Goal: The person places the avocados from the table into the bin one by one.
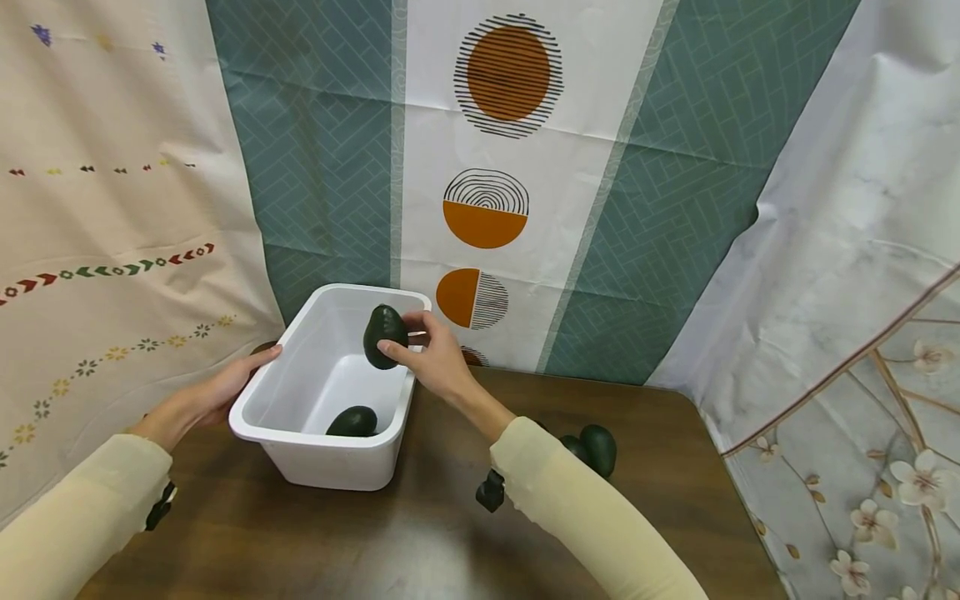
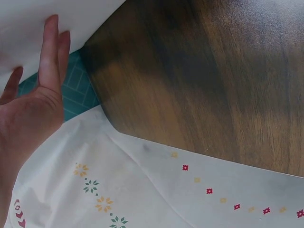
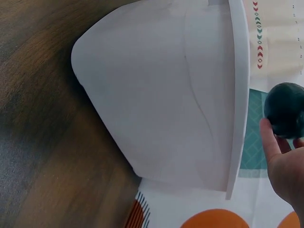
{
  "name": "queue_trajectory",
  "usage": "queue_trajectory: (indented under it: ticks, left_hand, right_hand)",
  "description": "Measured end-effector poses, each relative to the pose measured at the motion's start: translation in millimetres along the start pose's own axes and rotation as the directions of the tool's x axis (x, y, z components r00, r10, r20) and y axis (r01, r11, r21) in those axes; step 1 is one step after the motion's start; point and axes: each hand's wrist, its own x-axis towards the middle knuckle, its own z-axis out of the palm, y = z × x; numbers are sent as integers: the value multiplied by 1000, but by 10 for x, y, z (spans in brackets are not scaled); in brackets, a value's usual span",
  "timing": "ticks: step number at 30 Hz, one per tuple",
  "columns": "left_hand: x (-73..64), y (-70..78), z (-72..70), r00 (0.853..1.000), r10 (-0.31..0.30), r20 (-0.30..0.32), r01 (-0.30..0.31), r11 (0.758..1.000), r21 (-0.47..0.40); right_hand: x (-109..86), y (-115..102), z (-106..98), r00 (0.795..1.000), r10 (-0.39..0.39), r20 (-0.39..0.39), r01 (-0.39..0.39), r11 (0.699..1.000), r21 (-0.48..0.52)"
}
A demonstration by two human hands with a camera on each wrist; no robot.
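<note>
Now the shiny dark green avocado is up over the mouth of the white plastic bin, near the bin's right rim. The right hand pinches it from the side, thumb in front. It looks firm and a bit heavy for its size. Its skin looks smooth, so it could slip, and a hard drop may bruise it. The fat middle seems the best place to hold.

The left hand has its fingers long and straight, touching the outside of the bin by the left rim. The bin looks light and a little bendy, so its rim seems a good place to steady it.

Another dark green avocado lies on the bin's floor, by the near wall. More dark green avocados lie toward the right edge of the table, partly behind the right sleeve.

The brown wooden table is smooth and shiny. The bin stands near its far left corner. Cloths hang all around: cream, green and white with orange circles, and pale with flowers.
</note>
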Motion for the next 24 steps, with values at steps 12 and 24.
queue_trajectory:
  ticks: [12, 24]
  left_hand:
    - [-15, 5, -4, 999, 12, 30, -12, 1000, -8]
    - [-4, 6, 22, 999, 7, 32, -6, 1000, -23]
  right_hand:
    - [-1, 46, -19, 1000, -11, 19, 9, 998, 59]
    - [-56, 75, -104, 998, -37, 51, 39, 999, -32]
